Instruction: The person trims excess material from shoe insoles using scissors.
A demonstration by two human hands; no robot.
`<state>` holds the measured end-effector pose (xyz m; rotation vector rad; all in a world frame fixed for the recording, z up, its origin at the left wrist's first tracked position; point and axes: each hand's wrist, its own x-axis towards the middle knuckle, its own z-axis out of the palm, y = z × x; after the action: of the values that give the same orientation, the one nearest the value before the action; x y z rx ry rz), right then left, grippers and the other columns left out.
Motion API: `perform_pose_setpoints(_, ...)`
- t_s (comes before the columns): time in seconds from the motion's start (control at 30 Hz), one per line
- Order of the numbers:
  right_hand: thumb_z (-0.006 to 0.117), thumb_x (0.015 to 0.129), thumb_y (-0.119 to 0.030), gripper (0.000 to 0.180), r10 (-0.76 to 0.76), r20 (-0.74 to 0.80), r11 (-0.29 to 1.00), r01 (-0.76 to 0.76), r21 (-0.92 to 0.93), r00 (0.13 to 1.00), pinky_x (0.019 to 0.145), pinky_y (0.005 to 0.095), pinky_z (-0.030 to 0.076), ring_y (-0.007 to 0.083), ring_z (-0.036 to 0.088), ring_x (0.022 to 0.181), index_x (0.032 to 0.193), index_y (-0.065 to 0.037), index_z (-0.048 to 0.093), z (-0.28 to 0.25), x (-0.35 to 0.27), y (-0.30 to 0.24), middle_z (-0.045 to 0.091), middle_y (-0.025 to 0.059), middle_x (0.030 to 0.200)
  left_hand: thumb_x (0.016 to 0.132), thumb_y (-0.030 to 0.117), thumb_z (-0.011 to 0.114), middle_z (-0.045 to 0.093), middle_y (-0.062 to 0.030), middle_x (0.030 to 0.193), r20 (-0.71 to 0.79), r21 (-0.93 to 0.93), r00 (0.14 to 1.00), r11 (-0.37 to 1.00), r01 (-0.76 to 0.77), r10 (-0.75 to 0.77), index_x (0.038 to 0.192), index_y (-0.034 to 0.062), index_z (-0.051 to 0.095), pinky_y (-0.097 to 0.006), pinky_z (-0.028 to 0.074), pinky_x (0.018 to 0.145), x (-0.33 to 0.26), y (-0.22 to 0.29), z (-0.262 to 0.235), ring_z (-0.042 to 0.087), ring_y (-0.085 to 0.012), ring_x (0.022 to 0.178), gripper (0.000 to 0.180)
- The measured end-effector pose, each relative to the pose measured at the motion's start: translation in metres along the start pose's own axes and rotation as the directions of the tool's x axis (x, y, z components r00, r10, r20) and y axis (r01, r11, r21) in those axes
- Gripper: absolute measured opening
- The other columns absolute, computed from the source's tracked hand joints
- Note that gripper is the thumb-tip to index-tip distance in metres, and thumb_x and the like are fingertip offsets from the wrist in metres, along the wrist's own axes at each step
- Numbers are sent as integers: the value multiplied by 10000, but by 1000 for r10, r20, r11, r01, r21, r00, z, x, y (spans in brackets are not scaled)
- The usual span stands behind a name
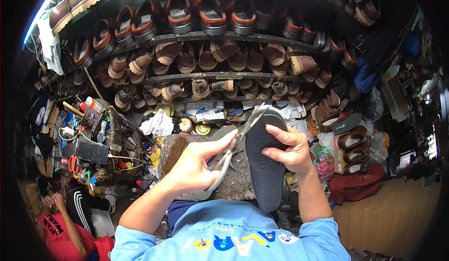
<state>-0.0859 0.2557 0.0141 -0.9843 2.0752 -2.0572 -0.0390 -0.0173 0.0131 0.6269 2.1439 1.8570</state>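
Fingers of the right hand are closed on a dark grey shoe sole, tilted above the worn table; those of the left hand curl snugly round what look like grey-handled shears, also over it. Just beyond the table sit small round tins, contents hard to make out. Left of it, a holder bristles with sticks and tools; farther beyond, shelves carry brown shoes.
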Motion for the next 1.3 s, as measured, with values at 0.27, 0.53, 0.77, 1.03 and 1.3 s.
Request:
perform_pose_setpoints(0.27, 782, 729, 91, 553, 28, 63, 998, -24, -61, 998, 967, 294, 476, 194, 640, 1103, 1257, -19, 663, -5, -4, -4, 666, 128, 1217, 735, 0, 668, 618, -91, 1328, -17, -7, 996, 996, 86, -86, 1486, 98, 437, -323, 494, 991, -9, 0, 0, 616, -161, 1128, 792)
perform_pose_setpoints(0.53, 760, 741, 78, 519, 67, 160, 988, -43, -148, 985, 957, 311, 491, 222, 648, 1108, 1243, -18, 670, -9, 0, -19, 677, 150, 1206, 754, 55, 738, 645, -112, 1302, 12, 59, 999, 998, -38, 37, 1435, 49, 497, -313, 430, 1028, -5, 13, -9, 610, -160, 1142, 722)
perform_pose_setpoints(0.77, 743, 748, 74, 516, 58, 230, 988, -23, -153, 972, 1014, 332, 459, 257, 628, 1173, 1249, -22, 665, -11, 3, -23, 658, 156, 1260, 746, -21, 636, 665, -139, 1270, 33, 190, 999, 981, -46, 40, 1415, 71, 522, -283, 456, 994, -8, 13, -17, 612, -156, 1169, 685)
perform_pose_setpoints(1.03, 724, 764, 76, 480, 61, 301, 988, -16, -150, 952, 1015, 320, 450, 254, 629, 1173, 1233, -11, 669, -14, 5, -24, 662, 153, 1260, 755, 93, 774, 681, -142, 1241, 93, 162, 995, 987, 19, -34, 1390, 41, 539, -305, 457, 996, -2, 26, -27, 628, -170, 1152, 679)
perform_pose_setpoints(1.3, 720, 752, 66, 495, 122, 372, 970, -32, -240, 920, 981, 322, 472, 269, 649, 1142, 1233, -37, 676, -19, 5, -26, 675, 157, 1230, 665, 17, 619, 707, -167, 1144, 189, 304, 982, 950, -72, 14, 1406, 84, 534, -278, 503, 873, -2, 22, -36, 689, -162, 981, 748)
